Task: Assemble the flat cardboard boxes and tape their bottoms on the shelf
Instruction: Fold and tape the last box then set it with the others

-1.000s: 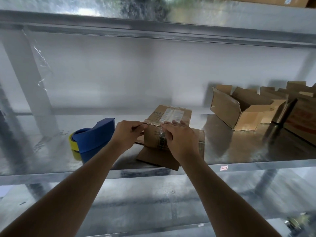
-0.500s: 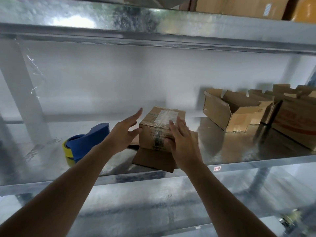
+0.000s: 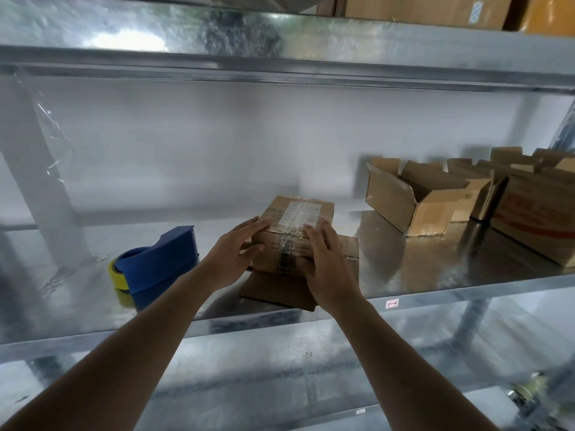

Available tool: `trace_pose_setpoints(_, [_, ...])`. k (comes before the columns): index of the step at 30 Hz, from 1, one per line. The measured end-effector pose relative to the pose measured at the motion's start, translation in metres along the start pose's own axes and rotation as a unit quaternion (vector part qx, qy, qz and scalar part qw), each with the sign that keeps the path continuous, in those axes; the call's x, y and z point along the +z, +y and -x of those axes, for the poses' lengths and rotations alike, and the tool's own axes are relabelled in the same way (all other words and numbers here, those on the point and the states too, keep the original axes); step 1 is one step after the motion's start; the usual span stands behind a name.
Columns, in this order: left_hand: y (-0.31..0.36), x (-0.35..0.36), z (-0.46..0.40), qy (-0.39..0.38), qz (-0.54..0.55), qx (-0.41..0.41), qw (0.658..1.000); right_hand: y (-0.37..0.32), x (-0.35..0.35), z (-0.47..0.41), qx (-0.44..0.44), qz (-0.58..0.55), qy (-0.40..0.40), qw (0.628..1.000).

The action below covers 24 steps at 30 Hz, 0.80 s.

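- The left hand (image 3: 236,248) is pressing against the left side of the small box (image 3: 294,231), fingers nearly straight along its top edge and thumb on the near face; it is bracing rather than curling around anything.
- The right hand (image 3: 325,262) is lying over the box's near right corner, fingers laid flat on the top beside the clear tape (image 3: 295,217), pressing and not pinching.
- The box is sitting upside down near the front of the shelf (image 3: 466,293), on top of flat cardboard (image 3: 280,290), with tape running across its closed flaps and down the near face.
- The tape dispenser (image 3: 158,261) is lying just to the left, untouched.
- Open finished boxes (image 3: 417,197) are standing well apart on the right.
- Judging by this, the taping step is ending with the strip being smoothed down.
- The next move likely calls for lifting the box, turning it over, and setting it with the others.
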State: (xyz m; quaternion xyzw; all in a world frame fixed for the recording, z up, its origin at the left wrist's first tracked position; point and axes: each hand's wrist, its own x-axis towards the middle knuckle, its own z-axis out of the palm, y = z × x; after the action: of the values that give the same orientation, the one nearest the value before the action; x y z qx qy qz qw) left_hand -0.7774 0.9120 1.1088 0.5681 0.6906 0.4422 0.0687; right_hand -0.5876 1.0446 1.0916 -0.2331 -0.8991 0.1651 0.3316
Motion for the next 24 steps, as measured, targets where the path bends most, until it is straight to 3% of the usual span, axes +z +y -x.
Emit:
trace_pose_setpoints(3, [-0.004, -0.002, 0.009, -0.033, 0.077, -0.017, 0.996, 0.000, -0.012, -0.001, 0.019, -0.031, 0.036, 0.999])
trace_pose_setpoints(8, [0.001, 0.002, 0.003, 0.048, -0.131, -0.102, 0.985, 0.009, -0.024, -0.013, 0.015, -0.087, 0.099, 0.991])
trace_pose_setpoints(10, [0.012, 0.007, -0.001, 0.070, -0.138, -0.171, 0.973, 0.007, -0.029, -0.015, 0.020, -0.109, 0.131, 0.985])
trace_pose_setpoints(13, [0.025, 0.010, -0.009, 0.112, -0.029, -0.252, 0.961, 0.007, -0.037, -0.012, 0.039, -0.168, 0.162, 0.972])
trace_pose_setpoints(16, [0.039, 0.011, -0.007, 0.088, 0.192, -0.264, 0.941, 0.010, -0.041, -0.009, 0.063, -0.256, 0.174, 0.949])
trace_pose_setpoints(20, [0.045, 0.008, -0.005, 0.012, 0.463, -0.275, 0.842, 0.009, -0.034, -0.009, 0.074, -0.312, 0.209, 0.924])
trace_pose_setpoints(22, [0.044, 0.009, -0.007, -0.006, 0.491, -0.269, 0.829, 0.007, -0.030, -0.012, 0.078, -0.357, 0.232, 0.902])
trace_pose_setpoints(24, [0.046, 0.011, -0.006, -0.030, 0.452, -0.268, 0.850, 0.002, -0.028, -0.015, 0.092, -0.422, 0.232, 0.872])
